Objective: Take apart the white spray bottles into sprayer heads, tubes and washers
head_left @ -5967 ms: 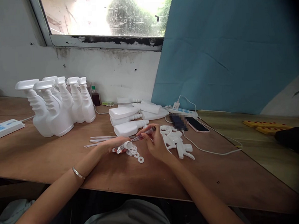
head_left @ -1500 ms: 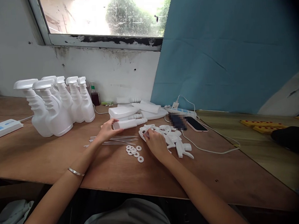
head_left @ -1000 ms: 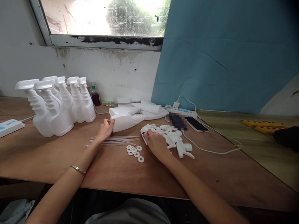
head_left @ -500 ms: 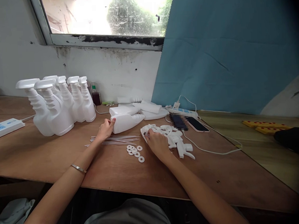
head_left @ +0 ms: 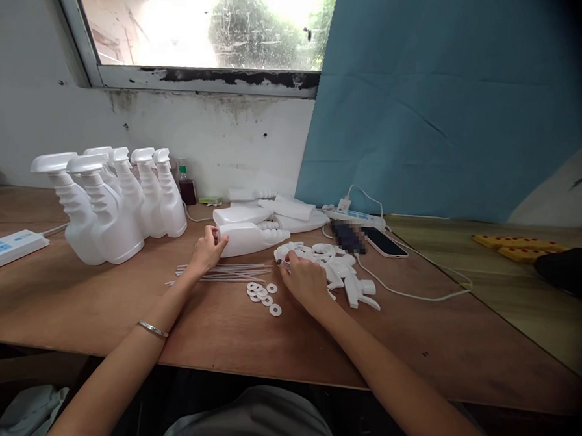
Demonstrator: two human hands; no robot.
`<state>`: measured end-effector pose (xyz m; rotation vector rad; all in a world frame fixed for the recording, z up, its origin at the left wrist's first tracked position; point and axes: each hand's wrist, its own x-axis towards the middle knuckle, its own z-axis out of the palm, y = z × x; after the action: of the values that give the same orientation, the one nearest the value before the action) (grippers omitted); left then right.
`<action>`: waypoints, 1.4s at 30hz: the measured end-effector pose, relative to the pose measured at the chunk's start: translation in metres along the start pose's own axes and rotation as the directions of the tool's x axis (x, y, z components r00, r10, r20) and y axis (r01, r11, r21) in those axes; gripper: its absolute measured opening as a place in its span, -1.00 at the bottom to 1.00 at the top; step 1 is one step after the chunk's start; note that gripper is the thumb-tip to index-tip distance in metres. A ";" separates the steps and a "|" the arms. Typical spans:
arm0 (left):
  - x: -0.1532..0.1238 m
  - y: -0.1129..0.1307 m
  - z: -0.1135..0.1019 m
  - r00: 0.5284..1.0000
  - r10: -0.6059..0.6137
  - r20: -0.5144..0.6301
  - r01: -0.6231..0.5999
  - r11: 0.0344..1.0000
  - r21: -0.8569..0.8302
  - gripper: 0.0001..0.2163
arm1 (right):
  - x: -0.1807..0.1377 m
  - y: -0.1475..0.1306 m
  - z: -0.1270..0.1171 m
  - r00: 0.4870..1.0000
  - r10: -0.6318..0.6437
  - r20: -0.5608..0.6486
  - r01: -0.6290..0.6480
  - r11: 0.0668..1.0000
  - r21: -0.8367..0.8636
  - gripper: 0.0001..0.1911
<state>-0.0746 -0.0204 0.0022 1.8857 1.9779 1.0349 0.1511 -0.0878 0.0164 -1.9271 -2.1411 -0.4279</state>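
Note:
My left hand [head_left: 208,249] grips the base end of a white plastic bottle [head_left: 246,238], which lies on its side with its neck pointing right. My right hand [head_left: 304,279] is at the left edge of a pile of white spray trigger heads [head_left: 340,267], its fingers curled together. What they pinch is mostly hidden under the hand. Between my hands lie several thin white dip tubes [head_left: 235,273], and nearer to me a cluster of flat white ring washers [head_left: 263,296].
Several assembled spray bottles [head_left: 118,220] stand at the left, by a power strip [head_left: 12,249]. More bottles [head_left: 293,208] lie along the wall. A small dark bottle [head_left: 187,187] stands behind. Right of the trigger heads are a phone [head_left: 384,242] and a white cable [head_left: 422,297].
The bottle under my left hand has turned, and its neck now reaches further right. My right hand has shifted slightly at the edge of the trigger heads.

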 end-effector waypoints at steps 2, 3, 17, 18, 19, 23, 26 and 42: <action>0.000 0.000 0.001 1.000 -0.003 0.005 0.003 1.000 0.012 -0.63 | -0.002 -0.002 -0.003 1.000 -0.008 0.000 0.008 1.000 0.009 -0.77; 0.000 0.000 0.001 1.000 -0.007 0.007 0.007 1.000 0.020 -0.62 | -0.003 -0.003 -0.004 1.000 -0.015 0.002 0.014 1.000 0.014 -0.76; -0.001 -0.003 0.004 0.999 -0.002 -0.052 0.006 0.998 0.063 -0.35 | -0.014 -0.017 0.008 0.979 -0.145 0.144 0.129 0.985 0.111 -0.85; -0.003 0.000 0.002 0.996 0.017 -0.092 -0.012 0.998 0.058 -0.35 | -0.015 -0.017 0.009 0.979 -0.142 0.144 0.126 0.985 0.114 -0.85; -0.005 0.003 -0.001 0.990 0.042 -0.132 -0.036 0.998 0.050 -0.36 | -0.015 -0.018 0.009 0.980 -0.139 0.141 0.123 0.986 0.116 -0.84; -0.014 0.016 -0.014 0.965 0.220 -0.142 -0.224 0.974 -0.013 -0.59 | -0.014 -0.017 0.007 0.985 -0.130 0.113 0.116 0.986 0.118 -0.77; -0.023 0.026 -0.019 0.900 0.432 0.061 -0.426 0.900 -0.095 -0.79 | -0.014 -0.017 0.006 0.985 -0.140 0.103 0.129 0.986 0.108 -0.74; -0.031 0.017 0.001 0.659 0.554 0.508 -0.564 0.811 -0.153 -0.59 | -0.014 -0.015 0.014 0.988 -0.111 0.106 0.113 0.994 -0.014 -0.78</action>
<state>-0.0561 -0.0499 0.0022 2.5231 1.1037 0.4860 0.1378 -0.0972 -0.0021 -1.8854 -2.3279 -0.3771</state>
